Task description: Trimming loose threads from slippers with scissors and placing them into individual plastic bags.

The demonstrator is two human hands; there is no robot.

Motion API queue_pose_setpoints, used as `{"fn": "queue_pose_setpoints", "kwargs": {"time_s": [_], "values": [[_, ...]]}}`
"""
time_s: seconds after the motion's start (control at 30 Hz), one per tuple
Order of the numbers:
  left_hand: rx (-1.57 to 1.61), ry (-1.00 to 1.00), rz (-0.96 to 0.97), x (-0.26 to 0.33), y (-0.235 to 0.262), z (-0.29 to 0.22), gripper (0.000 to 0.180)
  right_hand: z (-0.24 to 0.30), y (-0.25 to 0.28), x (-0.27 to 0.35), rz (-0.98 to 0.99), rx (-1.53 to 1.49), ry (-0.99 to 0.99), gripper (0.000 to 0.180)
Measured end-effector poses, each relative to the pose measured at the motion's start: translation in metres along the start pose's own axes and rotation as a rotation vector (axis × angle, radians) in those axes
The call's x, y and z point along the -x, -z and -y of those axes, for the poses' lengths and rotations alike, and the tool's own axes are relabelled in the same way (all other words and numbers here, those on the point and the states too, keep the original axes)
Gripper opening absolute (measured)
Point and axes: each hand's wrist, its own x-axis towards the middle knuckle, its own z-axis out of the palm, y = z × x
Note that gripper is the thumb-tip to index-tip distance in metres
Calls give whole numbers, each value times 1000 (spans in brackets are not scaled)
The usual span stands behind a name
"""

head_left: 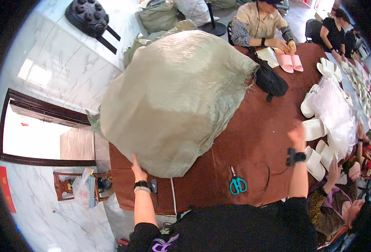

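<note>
A large grey-green woven sack (168, 96), bulging, lies across the left half of the table. My left hand (139, 171) is at its near left edge, touching it with one finger stretched out along the fabric; the other fingers are partly hidden. On the right, my right hand (296, 136) is raised over the cloth beside a white slipper (314, 129), smeared by motion, so its fingers are unclear. Teal-handled scissors (238, 185) lie on the cloth between my arms. A small dark object (153, 185) is next to my left wrist.
The table has a brown cloth (256, 126). White slippers (315, 164) and clear plastic bags (332, 113) line its right side. A black bag (271, 80) lies beyond the sack. Across the table a person (259, 25) handles pink slippers (289, 63). Other people's hands (334, 172) are at right.
</note>
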Motion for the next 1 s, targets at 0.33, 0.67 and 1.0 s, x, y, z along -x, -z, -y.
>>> {"fn": "queue_pose_setpoints", "kwargs": {"time_s": [0.33,0.67,1.0], "values": [[-558,-333,-168,-1,7,7,44,-255,-410,168,800,1390,1067,72],[-832,-200,289,11,30,24,39,-316,-481,121,629,2125,927,31],[-1296,-25,606,34,80,-27,39,-357,-550,173,1158,2340,2028,43]]}}
